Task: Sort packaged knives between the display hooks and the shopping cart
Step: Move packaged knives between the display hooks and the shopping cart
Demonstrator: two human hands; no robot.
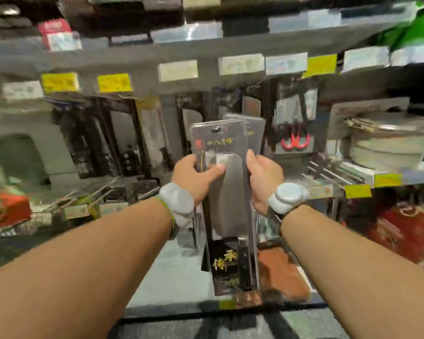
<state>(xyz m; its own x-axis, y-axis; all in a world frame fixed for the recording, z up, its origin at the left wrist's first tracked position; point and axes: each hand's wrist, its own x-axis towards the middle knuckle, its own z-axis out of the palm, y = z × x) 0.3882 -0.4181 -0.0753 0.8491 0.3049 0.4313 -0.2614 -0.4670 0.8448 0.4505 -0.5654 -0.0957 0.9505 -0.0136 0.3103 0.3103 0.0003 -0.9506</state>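
Head view, item held: one packaged cleaver [227, 192], blister card upright between my two hands in front of the display, hang-hole end up, handle end down. My left hand [194, 177] grips its left edge, thumb laid across the clear front over the blade, fingers curled behind. My right hand [263, 179] clamps the right edge, fingers wrapped out of sight behind the card. A second pack [253, 129] shows just behind the first, upper right; which hand carries it I cannot tell. Handling, by my judgement: heavy toward the blade, stiff, the plastic skin slick; best held by the card edges beside the blade, as now. Surroundings: dark knife packs [108, 143] hanging on the left under yellow price tags [114, 83]; bare display hooks [328, 171] jutting out at right; stacked pans [387, 148] at the shelf's right end. The hooks' tips and neighbouring packs crowd any approach. Frame blurred; no cart identified.
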